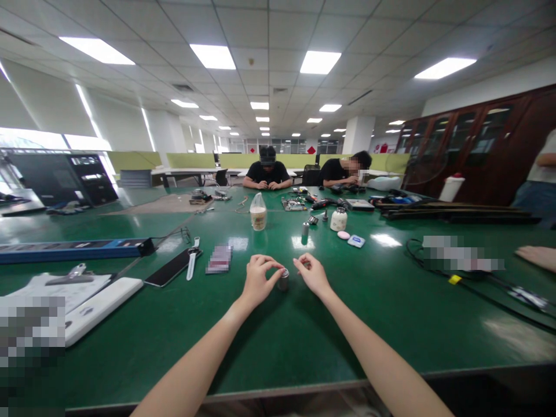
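Note:
On the green table in front of me stands a small grey metal cylinder (284, 281). My left hand (259, 279) is at its upper left, with the thumb and forefinger closed at its top rim. To the right, my right hand (313, 273) is held apart from the cylinder, its fingers curled in and the thumb close to the forefinger. Whatever those fingertips may hold is too small to make out. A second metal cylinder (305, 233) stands upright farther back, beyond my right hand.
A bagged cup (258, 215), a white jar (339, 219) and a blue-white case (356, 241) stand beyond my hands. A phone (169, 270), watch (191, 260) and white box (102, 307) lie left; cables (473, 289) lie right. Two people (267, 168) sit opposite; another person's hand (536, 255) rests at right.

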{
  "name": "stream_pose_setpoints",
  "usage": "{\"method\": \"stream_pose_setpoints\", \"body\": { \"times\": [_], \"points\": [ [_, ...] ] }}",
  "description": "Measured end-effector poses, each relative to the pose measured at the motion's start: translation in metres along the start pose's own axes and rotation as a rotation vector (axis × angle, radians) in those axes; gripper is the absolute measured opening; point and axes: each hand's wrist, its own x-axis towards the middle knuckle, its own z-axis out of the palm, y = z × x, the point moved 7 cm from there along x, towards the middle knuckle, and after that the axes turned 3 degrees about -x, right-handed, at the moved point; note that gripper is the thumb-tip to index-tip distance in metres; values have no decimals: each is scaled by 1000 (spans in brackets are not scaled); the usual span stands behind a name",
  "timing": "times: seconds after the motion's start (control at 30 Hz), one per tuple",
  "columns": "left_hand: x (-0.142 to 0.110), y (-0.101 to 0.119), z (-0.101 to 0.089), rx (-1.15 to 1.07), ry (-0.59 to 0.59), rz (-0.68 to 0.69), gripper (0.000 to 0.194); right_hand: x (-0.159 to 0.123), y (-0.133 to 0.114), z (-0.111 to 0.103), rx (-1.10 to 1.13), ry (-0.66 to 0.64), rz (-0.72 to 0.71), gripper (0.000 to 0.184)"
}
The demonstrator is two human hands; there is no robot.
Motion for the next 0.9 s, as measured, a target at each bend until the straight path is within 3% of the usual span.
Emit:
{"method": "stream_pose_setpoints", "body": {
  "times": [0.43, 0.57, 0.73, 0.9],
  "points": [
    [-1, -3, 6, 27, -22, -33, 16, -3, -6, 0, -111, -12, -54, 29],
    [-3, -4, 7, 38, -19, -49, 17, -7, -16, 3, -155, -44, -146, 26],
    [-5, -10, -3, 39, 94, -114, 22, -18, -31, 14, -279, -179, -292, 21],
    [-6, -14, -2, 42, 77, -144, 20, -18, -36, 16, -326, -158, -318, 18]
  ]
}}
